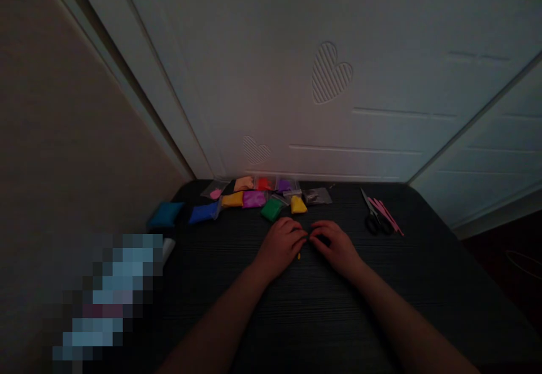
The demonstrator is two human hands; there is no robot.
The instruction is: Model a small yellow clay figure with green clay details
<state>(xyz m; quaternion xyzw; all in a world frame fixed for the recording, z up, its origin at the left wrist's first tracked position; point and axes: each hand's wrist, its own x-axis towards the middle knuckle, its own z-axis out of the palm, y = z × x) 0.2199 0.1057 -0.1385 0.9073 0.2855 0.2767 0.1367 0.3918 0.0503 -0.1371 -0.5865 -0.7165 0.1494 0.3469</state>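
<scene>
- At far left, the teal packet (166,214) and the blue packet (203,212) look soft and pillow-shaped.
- Next, the green packet (271,209) is more square, with clear film at its edge.
- The left hand (283,244) has bent fingers, tips close together; whether they pinch something, I cannot tell.
- The small yellow piece (298,256) lies just beside this hand, on the dark, finely lined table (296,323). For so small a piece, I think light fingertip pressure is best.
- The right hand (333,244) is curved, tips near the left ones; its grip I cannot tell.
- At right, metal scissors (374,212) lie beside thin pink strips (388,216).
</scene>
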